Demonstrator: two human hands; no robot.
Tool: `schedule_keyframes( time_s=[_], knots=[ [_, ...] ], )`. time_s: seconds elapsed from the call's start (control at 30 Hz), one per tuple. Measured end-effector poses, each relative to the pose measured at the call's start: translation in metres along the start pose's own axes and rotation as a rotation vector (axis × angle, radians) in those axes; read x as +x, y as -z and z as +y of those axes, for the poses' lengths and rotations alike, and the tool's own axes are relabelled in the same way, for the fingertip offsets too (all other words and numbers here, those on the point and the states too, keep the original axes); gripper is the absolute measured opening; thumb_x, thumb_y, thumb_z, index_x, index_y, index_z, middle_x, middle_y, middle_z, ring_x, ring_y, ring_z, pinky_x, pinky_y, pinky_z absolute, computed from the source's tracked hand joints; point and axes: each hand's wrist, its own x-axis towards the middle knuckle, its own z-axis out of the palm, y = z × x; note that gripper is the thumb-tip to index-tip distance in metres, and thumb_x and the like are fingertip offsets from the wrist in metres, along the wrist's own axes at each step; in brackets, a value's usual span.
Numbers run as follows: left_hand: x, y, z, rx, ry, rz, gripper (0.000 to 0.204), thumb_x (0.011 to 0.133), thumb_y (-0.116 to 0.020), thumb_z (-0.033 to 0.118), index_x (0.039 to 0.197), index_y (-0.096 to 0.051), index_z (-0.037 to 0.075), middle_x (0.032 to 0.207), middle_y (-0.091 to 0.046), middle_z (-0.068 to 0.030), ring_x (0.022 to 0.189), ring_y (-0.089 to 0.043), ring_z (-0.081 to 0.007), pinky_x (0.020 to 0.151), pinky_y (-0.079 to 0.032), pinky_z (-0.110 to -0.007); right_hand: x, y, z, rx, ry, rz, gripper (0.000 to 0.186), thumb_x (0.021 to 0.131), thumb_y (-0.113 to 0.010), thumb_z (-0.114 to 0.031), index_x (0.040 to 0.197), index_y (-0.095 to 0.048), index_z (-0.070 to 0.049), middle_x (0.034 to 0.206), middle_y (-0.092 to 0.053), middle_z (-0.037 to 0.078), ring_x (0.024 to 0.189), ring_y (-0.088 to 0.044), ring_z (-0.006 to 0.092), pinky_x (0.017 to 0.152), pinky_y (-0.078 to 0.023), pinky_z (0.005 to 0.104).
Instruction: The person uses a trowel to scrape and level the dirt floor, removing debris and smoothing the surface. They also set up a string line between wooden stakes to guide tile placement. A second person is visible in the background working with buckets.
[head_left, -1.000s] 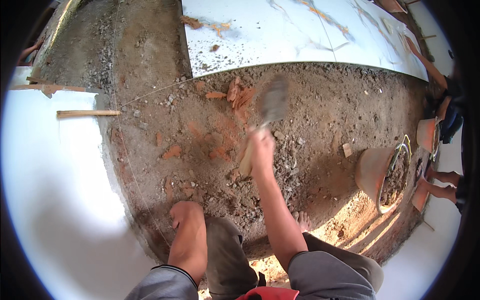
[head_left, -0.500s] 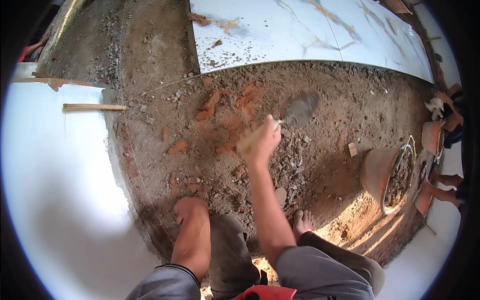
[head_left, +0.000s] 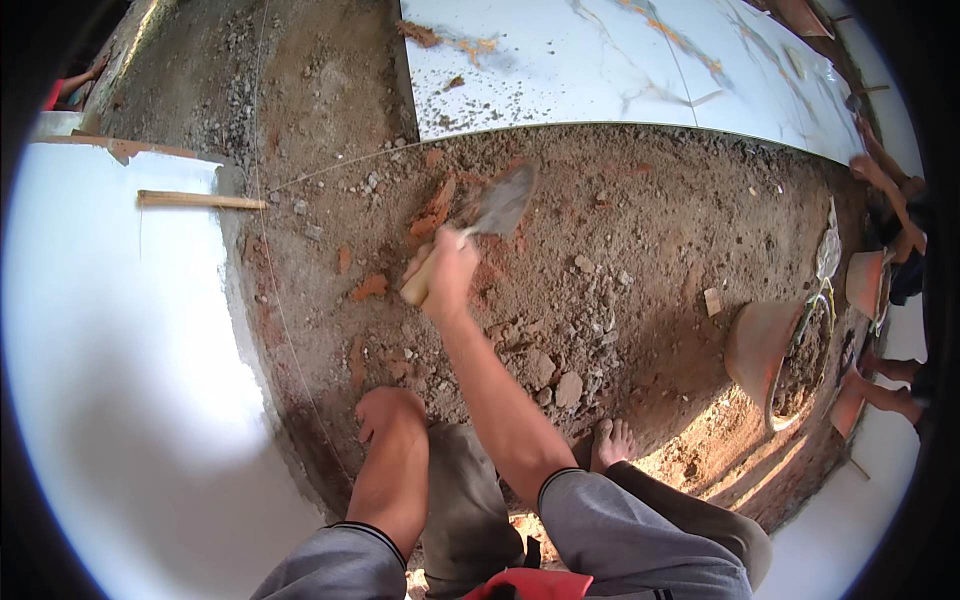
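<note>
A person's bare right hand (head_left: 452, 270) grasped the wooden handle of a trowel (head_left: 503, 202), fingers wrapped round it. The blade lay just beyond that hand, angled away to its right, over brown soil (head_left: 650, 240). The left hand (head_left: 390, 405) was nearer the body, bent at the wrist beside the left knee; its fingers were turned from view, so whether it held anything could not be told.

Reddish clumps (head_left: 432, 212) lay beyond the right hand, close to the blade's left side. Grey lumps (head_left: 568, 389) sat nearer the body and to that hand's right.

Working this soil well seemed to call for a firm grip, a loose wrist and short, even strokes with the blade held low, breaking clumps before spreading them. Care seemed wise around the thin string (head_left: 345, 164), beyond and left of the right hand, and the pale marbled tiles (head_left: 570, 75) farther beyond it, whose edge the blade could chip.
</note>
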Motion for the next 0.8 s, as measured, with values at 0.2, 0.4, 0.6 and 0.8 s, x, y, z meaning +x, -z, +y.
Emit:
schedule_keyframes(
  time_s=[0.2,0.4,0.6,0.8],
  knots=[
    [0.001,-0.004,0.004,-0.055,0.002,-0.043,0.049,0.104,-0.049,0.031,0.147,-0.054,0.008,0.153,-0.051,-0.0220,0.132,-0.054,-0.0449,0.118,-0.036,-0.057,0.002,0.129,-0.015,-0.794,-0.160,-0.403,0.019,0.105,-0.059,-0.025,0.108,-0.049,-0.009,0.074,-0.058,0.004,0.054,-0.055,0.0129,0.044,-0.050,0.0274],
    [0.003,-0.010,0.002,-0.056,-0.021,-0.109,0.050,0.104,-0.048,0.031,0.148,-0.052,0.008,0.154,-0.049,-0.0220,0.134,-0.051,-0.0452,0.119,-0.035,-0.057,0.051,0.104,-0.106,-0.323,0.148,-0.099,0.023,0.101,-0.059,-0.021,0.116,-0.051,-0.005,0.083,-0.061,0.008,0.060,-0.058,0.0144,0.047,-0.053,0.0283],
    [0.001,-0.004,0.003,-0.078,-0.061,-0.107,0.050,0.105,-0.048,0.031,0.149,-0.051,0.008,0.156,-0.046,-0.0219,0.136,-0.049,-0.0455,0.119,-0.034,-0.057,-0.004,-0.021,0.003,-0.371,0.021,-0.136,0.017,0.099,-0.058,-0.017,0.106,-0.049,-0.004,0.081,-0.057,0.007,0.059,-0.058,0.0173,0.050,-0.051,0.0381],
    [-0.002,-0.004,0.006,-0.108,-0.110,-0.106,0.051,0.105,-0.047,0.032,0.151,-0.050,0.008,0.157,-0.044,-0.0219,0.138,-0.046,-0.0458,0.120,-0.033,-0.057,-0.006,0.097,-0.002,-0.975,0.088,-0.389,0.020,0.103,-0.058,-0.021,0.111,-0.048,-0.005,0.080,-0.058,0.008,0.055,-0.057,0.0164,0.045,-0.049,0.0324]
  ],
)
